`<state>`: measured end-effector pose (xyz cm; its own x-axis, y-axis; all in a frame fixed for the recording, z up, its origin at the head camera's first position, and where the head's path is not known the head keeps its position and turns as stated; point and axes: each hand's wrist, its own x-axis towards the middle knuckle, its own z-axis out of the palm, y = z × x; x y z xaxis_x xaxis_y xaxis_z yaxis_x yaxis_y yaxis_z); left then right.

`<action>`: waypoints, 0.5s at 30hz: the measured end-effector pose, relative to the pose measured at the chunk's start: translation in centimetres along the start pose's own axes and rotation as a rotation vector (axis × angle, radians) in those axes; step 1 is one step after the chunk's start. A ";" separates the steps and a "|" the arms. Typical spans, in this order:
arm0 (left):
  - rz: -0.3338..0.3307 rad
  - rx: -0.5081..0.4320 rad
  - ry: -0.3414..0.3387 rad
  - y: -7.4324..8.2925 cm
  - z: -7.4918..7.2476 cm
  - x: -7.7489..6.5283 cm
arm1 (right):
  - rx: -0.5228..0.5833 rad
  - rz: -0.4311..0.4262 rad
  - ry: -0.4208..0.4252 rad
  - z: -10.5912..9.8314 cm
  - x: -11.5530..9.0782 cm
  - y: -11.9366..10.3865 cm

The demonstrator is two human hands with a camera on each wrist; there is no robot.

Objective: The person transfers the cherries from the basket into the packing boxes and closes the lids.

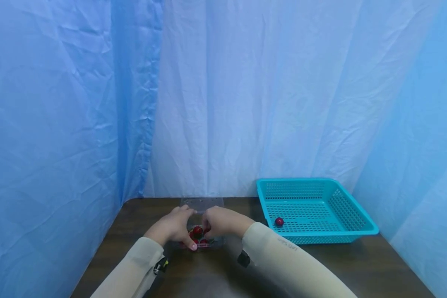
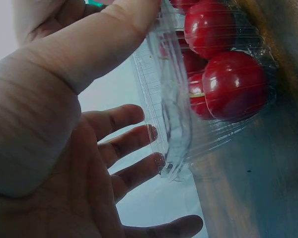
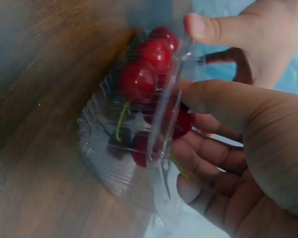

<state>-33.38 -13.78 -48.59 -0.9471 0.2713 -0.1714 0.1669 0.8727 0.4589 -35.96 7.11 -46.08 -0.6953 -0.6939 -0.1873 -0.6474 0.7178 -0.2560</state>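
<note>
A clear plastic box (image 3: 109, 171) with several red cherries (image 2: 236, 84) in it stands on the table, its clear lid (image 1: 203, 203) folded back behind. Spread wide at the box's left side, my left hand (image 1: 174, 227) touches the rim with thumb and fingertips, its fingers mostly straight. My right hand (image 1: 221, 221) reaches over the box from the right. In the right wrist view its thumb and fingers pinch a dark red cherry (image 3: 183, 123) at the open top, and a green stem (image 3: 181, 169) shows by the fingertips.
To the right on the dark wooden table (image 1: 193, 277) sits a turquoise plastic basket (image 1: 320, 239) with one cherry (image 1: 279, 222) near its left side. Pale blue curtains (image 1: 223, 99) hang behind and on both sides of the table.
</note>
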 end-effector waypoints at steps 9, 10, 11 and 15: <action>0.002 0.000 0.001 0.2 -0.1 -0.1 | 0.004 -0.008 0.001 0.9 0.6 0.4; 0.002 0.000 0.001 0.2 -0.1 -0.1 | 0.005 -0.003 0.001 0.9 0.6 0.4; 0.001 0.002 0.001 0.2 -0.1 -0.1 | 0.003 0.003 0.001 1.0 0.7 0.4; -0.008 0.008 0.002 0.2 0.0 -0.1 | -0.003 0.008 0.001 1.3 0.9 0.6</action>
<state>-33.25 -13.68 -48.47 -0.9492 0.2629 -0.1732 0.1611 0.8782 0.4503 -36.52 6.86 -47.63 -0.7007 -0.6882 -0.1880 -0.6430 0.7234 -0.2516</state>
